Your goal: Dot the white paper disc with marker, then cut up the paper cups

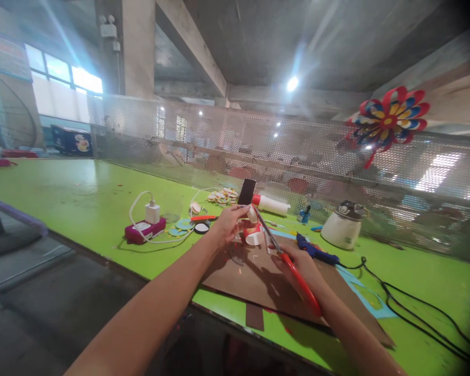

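My left hand (230, 223) is closed in a pinch on a small red and white paper strip piece (253, 233), held just above a brown cardboard sheet (254, 284). My right hand (300, 265) grips red-handled scissors (293, 271); their blades (264, 227) reach up to the paper piece at my left fingers. A blue glue gun (316, 251) lies just beyond my right hand.
The green table (82, 193) holds a pink power strip with a white charger (145, 225), a propped phone (246, 191), a white roll (271, 204), cut paper shapes (221, 196), a white pot (343, 225) and black cables (407, 303). A mesh fence (258, 146) carries a paper pinwheel (389, 116).
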Available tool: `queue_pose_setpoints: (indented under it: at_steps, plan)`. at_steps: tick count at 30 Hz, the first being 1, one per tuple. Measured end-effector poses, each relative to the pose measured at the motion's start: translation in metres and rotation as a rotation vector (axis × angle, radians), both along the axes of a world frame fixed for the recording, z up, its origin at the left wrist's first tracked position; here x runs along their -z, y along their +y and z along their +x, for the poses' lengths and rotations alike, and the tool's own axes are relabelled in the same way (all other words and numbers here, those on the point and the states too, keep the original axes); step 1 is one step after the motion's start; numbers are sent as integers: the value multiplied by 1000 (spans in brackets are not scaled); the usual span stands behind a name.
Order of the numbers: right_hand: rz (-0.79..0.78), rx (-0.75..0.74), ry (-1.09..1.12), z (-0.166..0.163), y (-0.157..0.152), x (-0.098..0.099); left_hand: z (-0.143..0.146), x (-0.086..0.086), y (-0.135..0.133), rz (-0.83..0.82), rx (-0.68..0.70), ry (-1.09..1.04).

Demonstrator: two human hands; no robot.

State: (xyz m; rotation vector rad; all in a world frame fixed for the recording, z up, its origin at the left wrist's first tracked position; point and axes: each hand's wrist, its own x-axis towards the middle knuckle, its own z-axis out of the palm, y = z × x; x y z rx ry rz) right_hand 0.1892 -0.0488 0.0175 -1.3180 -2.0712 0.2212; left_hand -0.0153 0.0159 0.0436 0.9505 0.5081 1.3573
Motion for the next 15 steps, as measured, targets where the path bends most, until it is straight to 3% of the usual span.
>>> queue_pose_setpoints:
  at_steps: [15]
  plan:
    - [33, 36, -94, 1, -3, -1, -2, 0, 1, -43, 18, 10]
